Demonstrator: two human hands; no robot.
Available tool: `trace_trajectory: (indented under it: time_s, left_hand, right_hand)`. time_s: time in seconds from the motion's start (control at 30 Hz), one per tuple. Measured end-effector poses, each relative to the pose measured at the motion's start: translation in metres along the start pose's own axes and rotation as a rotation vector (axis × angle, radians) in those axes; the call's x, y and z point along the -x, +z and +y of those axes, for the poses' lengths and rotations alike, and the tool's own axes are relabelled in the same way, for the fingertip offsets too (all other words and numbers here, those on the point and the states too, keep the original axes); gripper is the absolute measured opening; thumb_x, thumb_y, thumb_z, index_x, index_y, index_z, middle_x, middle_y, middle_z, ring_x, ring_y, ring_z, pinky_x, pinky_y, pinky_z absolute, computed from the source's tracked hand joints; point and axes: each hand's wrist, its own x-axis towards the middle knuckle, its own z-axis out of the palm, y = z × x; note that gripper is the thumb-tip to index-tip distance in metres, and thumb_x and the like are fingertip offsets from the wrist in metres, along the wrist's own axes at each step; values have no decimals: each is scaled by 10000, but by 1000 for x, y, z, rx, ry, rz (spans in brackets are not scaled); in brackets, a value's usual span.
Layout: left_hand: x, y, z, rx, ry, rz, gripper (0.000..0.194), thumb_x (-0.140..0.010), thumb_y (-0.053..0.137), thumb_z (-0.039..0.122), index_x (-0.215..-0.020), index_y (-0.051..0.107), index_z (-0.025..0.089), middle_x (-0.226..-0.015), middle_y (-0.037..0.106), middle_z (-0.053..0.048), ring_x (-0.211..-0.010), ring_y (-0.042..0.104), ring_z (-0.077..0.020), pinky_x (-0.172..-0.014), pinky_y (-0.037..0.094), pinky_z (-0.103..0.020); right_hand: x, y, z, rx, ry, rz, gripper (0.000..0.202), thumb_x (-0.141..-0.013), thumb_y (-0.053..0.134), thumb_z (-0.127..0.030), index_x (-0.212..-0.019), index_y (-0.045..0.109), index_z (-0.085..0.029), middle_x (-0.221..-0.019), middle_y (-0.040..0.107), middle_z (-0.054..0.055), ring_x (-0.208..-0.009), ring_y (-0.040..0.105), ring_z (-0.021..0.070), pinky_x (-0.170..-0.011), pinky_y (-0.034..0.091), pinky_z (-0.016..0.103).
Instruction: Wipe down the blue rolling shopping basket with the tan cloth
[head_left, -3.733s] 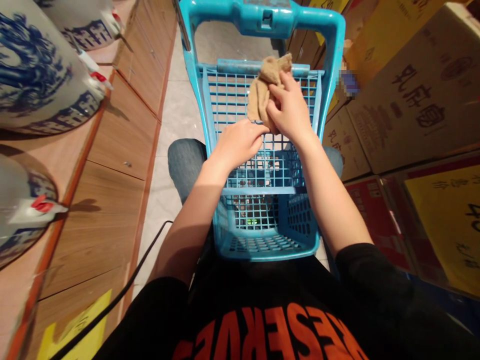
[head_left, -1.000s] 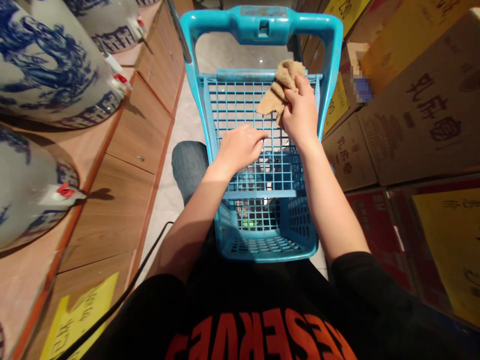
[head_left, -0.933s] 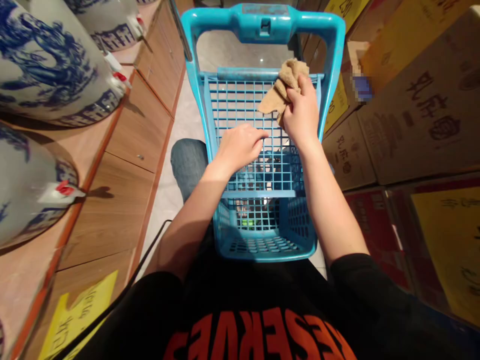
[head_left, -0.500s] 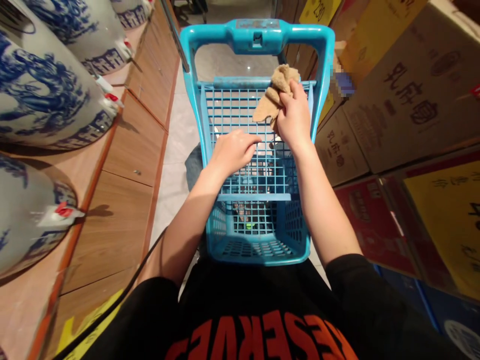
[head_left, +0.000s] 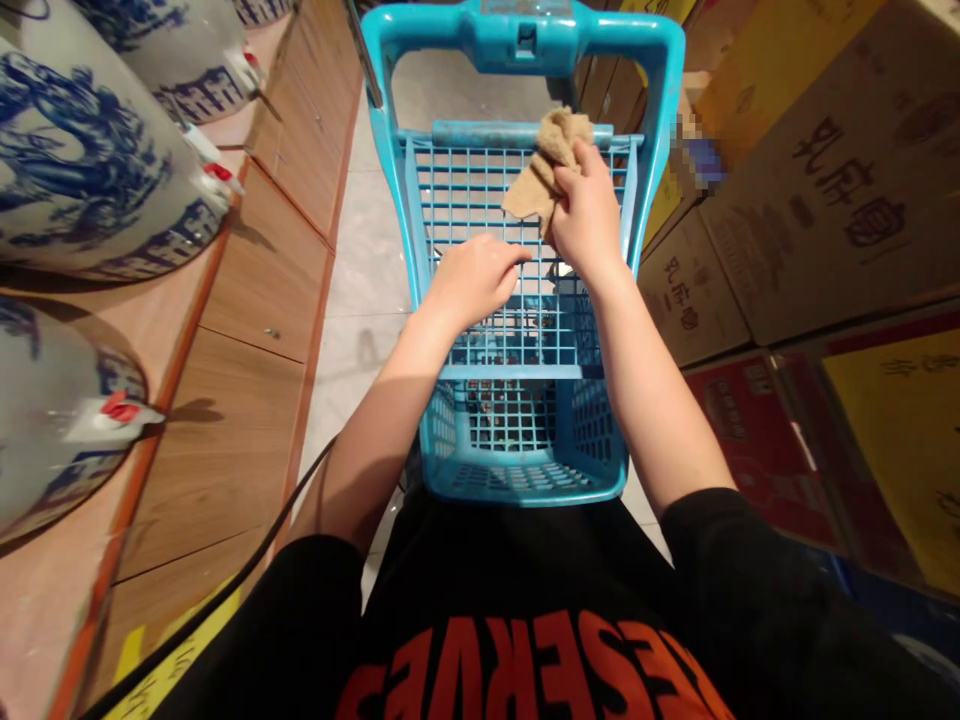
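A blue plastic shopping basket (head_left: 525,490) with a tall looped handle stands in front of my body. A hinged grid panel (head_left: 495,372) spans its upper part. My left hand (head_left: 472,283) rests on the panel's left side, fingers curled at the grid; the fingertips are mostly hidden. My right hand (head_left: 589,220) is closed around a crumpled tan cloth (head_left: 536,185), pressed near the panel's upper right, just below the crossbar. Through the grid the basket's inside shows only partly.
White and blue patterned ceramic jars (head_left: 82,170) with red-handled taps line a shelf on the left, above wooden cabinets (head_left: 225,420). Stacked cardboard boxes (head_left: 825,200) with yellow signs stand close on the right. A dark cable (head_left: 247,570) runs by my left arm.
The basket sits slightly higher and further right in view, and both hands have shifted with it. My right hand keeps hold of the cloth near the same spot on the panel.
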Motion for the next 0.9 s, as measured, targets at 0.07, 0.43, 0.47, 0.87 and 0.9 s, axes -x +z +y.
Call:
trace_trajectory:
  time_s: [0.07,0.43,0.47,0.87,0.9]
  left_hand:
    - [1,-1,-2,1,-4,-9,437,-934,460,178,-1260,739,263,-1133,767,-81,-1106,656,-274,-980,522,-451]
    - [1,-3,-4,57,5,-13,417,-970,456,220,-1294,708,295,-1193,757,-72,-1183,657,-293,-1009,517,-432]
    - [1,-4,-3,58,1,-18,411,-970,454,223,-1281,713,299,-1193,756,-74,-1181,660,-299,-1008,517,-439]
    - [-3,-3,-5,113,-13,-27,371,-955,465,255,-1171,758,324,-1138,772,-64,-1186,658,-328,-959,531,-468]
    - [-3,-3,-5,116,-18,-27,364,-954,469,264,-1162,761,326,-1125,773,-67,-1181,660,-333,-947,535,-470]
  right_hand:
    - [-1,5,-19,-29,57,-4,366,-877,527,-396,-1163,754,-423,-1538,563,-117,-1577,328,283,-1328,279,525]
    - [-9,-4,-15,-169,173,110,166,-716,548,-519,-781,689,-575,-1350,641,-271,-1537,378,246,-1287,332,398]
    - [-10,1,-18,-191,151,84,133,-691,570,-530,-753,683,-562,-1364,633,-270,-1562,337,242,-1286,332,401]
    - [-4,-10,-23,-73,49,67,259,-880,500,-407,-927,743,-330,-1528,585,-14,-1508,442,267,-1272,371,436]
    - [-5,-5,-26,-102,32,31,215,-845,536,-466,-885,738,-404,-1496,604,-95,-1539,398,264,-1281,360,433]
